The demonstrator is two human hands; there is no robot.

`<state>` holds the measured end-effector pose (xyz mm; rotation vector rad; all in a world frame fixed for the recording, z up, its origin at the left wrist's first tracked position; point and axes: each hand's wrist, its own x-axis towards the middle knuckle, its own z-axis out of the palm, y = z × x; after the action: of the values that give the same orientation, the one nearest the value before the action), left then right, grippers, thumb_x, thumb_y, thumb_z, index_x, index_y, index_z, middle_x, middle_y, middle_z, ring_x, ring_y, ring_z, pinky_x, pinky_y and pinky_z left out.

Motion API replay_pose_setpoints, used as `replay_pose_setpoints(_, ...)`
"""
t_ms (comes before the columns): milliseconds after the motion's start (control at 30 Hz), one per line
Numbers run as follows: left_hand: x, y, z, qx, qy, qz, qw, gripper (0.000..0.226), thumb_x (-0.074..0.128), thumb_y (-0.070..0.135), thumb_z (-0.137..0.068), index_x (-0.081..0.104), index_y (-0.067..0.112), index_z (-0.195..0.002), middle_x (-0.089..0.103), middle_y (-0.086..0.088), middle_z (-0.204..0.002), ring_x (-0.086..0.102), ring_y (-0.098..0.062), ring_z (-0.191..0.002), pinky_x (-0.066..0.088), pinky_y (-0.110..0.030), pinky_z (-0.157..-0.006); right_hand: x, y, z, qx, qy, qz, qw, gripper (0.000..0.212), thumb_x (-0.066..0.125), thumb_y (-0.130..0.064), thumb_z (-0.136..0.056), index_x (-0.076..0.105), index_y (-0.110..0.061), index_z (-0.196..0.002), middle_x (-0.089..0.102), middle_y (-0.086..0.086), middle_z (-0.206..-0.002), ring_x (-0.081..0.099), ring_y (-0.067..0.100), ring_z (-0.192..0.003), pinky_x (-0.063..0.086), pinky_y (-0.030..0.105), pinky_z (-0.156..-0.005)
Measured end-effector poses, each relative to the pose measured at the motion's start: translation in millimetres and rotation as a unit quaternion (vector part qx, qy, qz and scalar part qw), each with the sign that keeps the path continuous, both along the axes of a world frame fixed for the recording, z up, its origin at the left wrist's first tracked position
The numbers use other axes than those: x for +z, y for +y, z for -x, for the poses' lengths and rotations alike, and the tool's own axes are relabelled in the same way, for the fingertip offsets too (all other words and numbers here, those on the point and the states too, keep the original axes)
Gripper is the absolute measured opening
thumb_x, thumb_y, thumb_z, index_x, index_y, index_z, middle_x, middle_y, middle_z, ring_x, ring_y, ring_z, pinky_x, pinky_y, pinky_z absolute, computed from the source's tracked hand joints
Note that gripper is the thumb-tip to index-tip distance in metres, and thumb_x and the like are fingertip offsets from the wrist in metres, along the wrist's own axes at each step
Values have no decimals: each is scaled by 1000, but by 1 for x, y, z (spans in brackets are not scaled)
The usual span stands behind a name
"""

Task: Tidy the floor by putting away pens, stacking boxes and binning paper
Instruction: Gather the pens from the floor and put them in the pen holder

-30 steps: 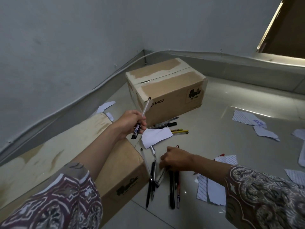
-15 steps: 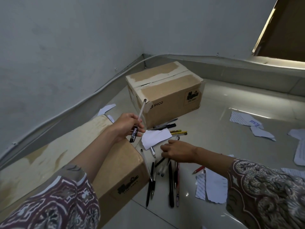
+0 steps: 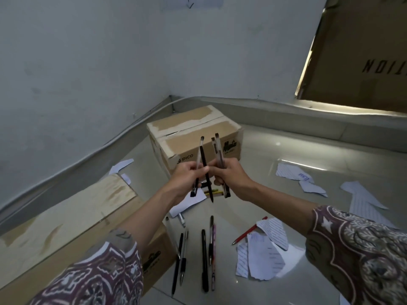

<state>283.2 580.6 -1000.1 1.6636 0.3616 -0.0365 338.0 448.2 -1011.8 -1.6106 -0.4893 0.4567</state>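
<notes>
Brown box (image 3: 193, 137), blk pens (image 3: 204, 258), patterned maroon sleeves (image 3: 105, 274).

Pale walls (image 3: 88, 62), glossy tiled floor (image 3: 286, 150) (grey skirting (image 3: 308, 115) at the corner).

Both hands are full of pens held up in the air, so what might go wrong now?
The left hand and right hand each hold pens upright with a loose-looking grip, so the black pen between them might slip. Pens on the floor and torn paper lie close below; a dropped pen might scatter them.
</notes>
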Motion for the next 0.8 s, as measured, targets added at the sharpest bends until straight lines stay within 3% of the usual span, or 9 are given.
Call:
replay_pose_setpoints(133,5,-27,-13,49,-54,73,995,15,60,12,-89,62,-2,-96,58,-23,-88,50,-29,-74,38,-23,-51,17,-14,-7,-25,32,-22,999,15,55,1,-89,61,-1,-75,48,2,-55,39,7,-44,36,22,-48)
replay_pose_setpoints(200,3,-37,-18,81,-71,88,990,11,61,14,-88,62,5,-82,59,-14,-76,48,-25,-63,35,-25,-52,20,-22,-9,-16,38,-14,999,20,55,1,-89,60,-5,-71,49,1,-55,40,6,-43,38,20,-46)
replay_pose_setpoints(300,-5,-50,-28,76,-71,57,993,23,58,16,-91,59,12,-68,57,-5,-65,42,-13,-51,35,-22,-49,18,-39,-13,-30,58,13,998,18,58,-3,-88,58,-5,-70,49,4,-60,40,7,-46,38,19,-44)
replay_pose_setpoints(400,-8,-61,-41,74,-64,24,995,26,52,18,-94,61,13,-71,58,-3,-66,43,-11,-52,36,-19,-47,14,-57,-22,-28,90,65,993,14,59,-12,-89,54,-9,-77,41,0,-58,35,9,-48,32,20,-44)
replay_pose_setpoints(467,-8,-67,-45,84,-54,10,995,27,47,19,-97,59,14,-74,58,-3,-71,47,-12,-59,39,-21,-54,13,-70,-26,-34,130,91,987,15,51,-19,-94,49,-13,-81,36,-1,-58,31,9,-48,28,21,-44)
replay_pose_setpoints(567,-2,-75,-46,54,-14,-4,998,26,38,21,-100,54,14,-79,60,-2,-76,57,-13,-73,44,-31,-70,15,-91,-28,-47,168,119,977,27,40,-24,-99,36,-18,-72,31,-3,-54,26,8,-43,24,21,-42)
replay_pose_setpoints(800,82,-94,-43,-31,50,-13,998,20,34,18,-101,41,19,-81,37,1,-69,35,-12,-59,36,-24,-56,78,-141,0,-64,245,117,960,39,37,-32,-100,27,-21,-64,27,-8,-46,23,7,-40,25,18,-40)
